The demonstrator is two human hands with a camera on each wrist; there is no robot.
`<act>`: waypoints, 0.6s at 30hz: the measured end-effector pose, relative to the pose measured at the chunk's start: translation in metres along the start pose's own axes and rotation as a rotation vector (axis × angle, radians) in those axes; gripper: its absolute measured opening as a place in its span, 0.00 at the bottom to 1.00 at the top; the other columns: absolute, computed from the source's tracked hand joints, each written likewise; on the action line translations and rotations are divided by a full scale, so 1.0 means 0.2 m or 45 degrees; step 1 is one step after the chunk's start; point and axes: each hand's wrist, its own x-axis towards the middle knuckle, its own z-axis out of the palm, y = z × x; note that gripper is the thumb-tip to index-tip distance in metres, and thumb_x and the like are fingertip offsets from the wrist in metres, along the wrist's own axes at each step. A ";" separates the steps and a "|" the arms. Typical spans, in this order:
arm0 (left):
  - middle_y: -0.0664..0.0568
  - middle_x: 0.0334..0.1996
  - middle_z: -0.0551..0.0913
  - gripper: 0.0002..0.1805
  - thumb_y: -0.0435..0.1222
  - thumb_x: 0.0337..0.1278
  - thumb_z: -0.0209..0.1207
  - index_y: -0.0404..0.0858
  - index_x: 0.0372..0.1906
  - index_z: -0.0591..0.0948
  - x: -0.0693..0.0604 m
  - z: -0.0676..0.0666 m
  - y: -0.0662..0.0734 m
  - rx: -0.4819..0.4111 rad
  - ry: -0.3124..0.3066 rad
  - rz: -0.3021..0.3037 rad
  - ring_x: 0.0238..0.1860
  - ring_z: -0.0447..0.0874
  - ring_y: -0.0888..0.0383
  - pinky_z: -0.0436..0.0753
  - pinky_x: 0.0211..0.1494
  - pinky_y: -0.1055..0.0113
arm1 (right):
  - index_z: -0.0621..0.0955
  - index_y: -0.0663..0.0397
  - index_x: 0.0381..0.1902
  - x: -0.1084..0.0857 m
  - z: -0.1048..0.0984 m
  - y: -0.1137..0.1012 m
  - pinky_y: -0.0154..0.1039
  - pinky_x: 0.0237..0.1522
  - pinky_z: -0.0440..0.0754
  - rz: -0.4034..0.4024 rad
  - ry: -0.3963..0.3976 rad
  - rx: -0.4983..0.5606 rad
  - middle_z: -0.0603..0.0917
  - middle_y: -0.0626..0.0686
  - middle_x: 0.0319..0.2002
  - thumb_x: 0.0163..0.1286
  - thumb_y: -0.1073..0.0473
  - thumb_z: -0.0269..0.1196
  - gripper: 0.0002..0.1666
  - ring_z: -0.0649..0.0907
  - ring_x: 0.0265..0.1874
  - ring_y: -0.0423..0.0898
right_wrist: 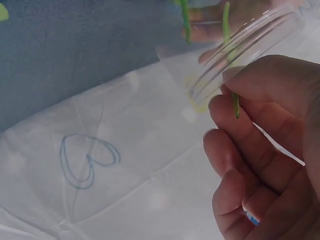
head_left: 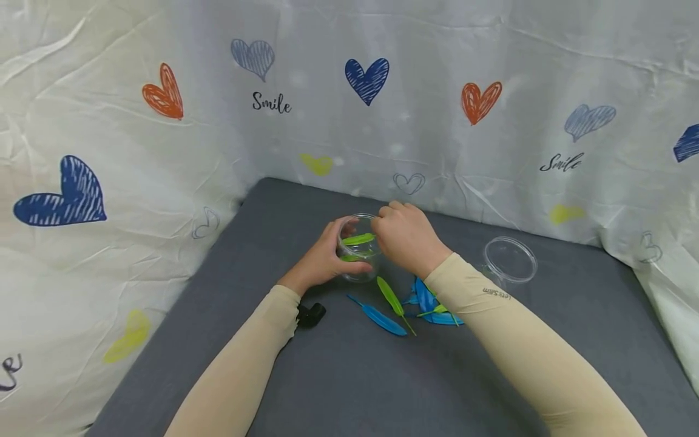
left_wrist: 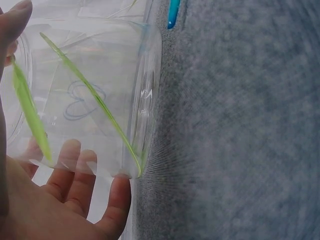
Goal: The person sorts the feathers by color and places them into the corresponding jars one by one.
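My left hand [head_left: 319,258] grips a clear plastic jar [head_left: 361,277] from its left side, with the thumb across the near wall. One lime-green feather [left_wrist: 95,97] leans slantwise inside the jar. At the jar's mouth, my right hand [head_left: 406,237] pinches the quill end of a second green feather [right_wrist: 236,106] between thumb and forefinger. Its vane [head_left: 358,240] reaches in past the rim. On the table, just in front of the jar, a green feather [head_left: 389,295] and a blue feather [head_left: 384,320] lie close together.
Under the right forearm lies a small pile of blue and green feathers [head_left: 428,301], partly hidden by the sleeve. A round clear lid [head_left: 510,260] sits to the right on the grey tabletop [head_left: 382,382]. White cloth [head_left: 327,133] printed with hearts hangs behind. A black object [head_left: 311,315] is by the left wrist.
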 end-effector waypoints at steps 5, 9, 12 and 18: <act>0.49 0.78 0.61 0.60 0.59 0.52 0.80 0.64 0.85 0.56 0.00 0.00 0.00 0.016 -0.003 0.006 0.78 0.66 0.49 0.76 0.75 0.44 | 0.93 0.54 0.39 0.03 0.02 0.00 0.43 0.34 0.81 0.001 -0.010 -0.002 0.89 0.54 0.33 0.74 0.62 0.70 0.06 0.84 0.33 0.51; 0.50 0.78 0.62 0.59 0.58 0.53 0.80 0.65 0.85 0.55 0.00 -0.01 0.00 0.025 -0.005 0.008 0.76 0.67 0.50 0.77 0.72 0.46 | 0.93 0.53 0.41 0.03 0.02 -0.01 0.44 0.36 0.82 0.008 -0.030 0.008 0.89 0.54 0.35 0.74 0.60 0.72 0.05 0.85 0.36 0.51; 0.50 0.77 0.63 0.59 0.59 0.53 0.80 0.66 0.84 0.55 0.00 0.00 0.00 0.033 -0.008 0.008 0.73 0.68 0.50 0.77 0.70 0.48 | 0.93 0.53 0.42 0.01 0.02 0.01 0.44 0.38 0.83 0.015 -0.006 0.017 0.90 0.53 0.36 0.72 0.60 0.72 0.05 0.86 0.37 0.51; 0.51 0.76 0.64 0.59 0.61 0.52 0.80 0.65 0.84 0.56 -0.01 0.00 0.01 0.042 -0.002 0.007 0.73 0.68 0.50 0.77 0.71 0.47 | 0.92 0.53 0.40 -0.03 -0.01 0.03 0.45 0.41 0.84 0.054 0.055 0.036 0.90 0.53 0.36 0.74 0.60 0.71 0.04 0.86 0.38 0.51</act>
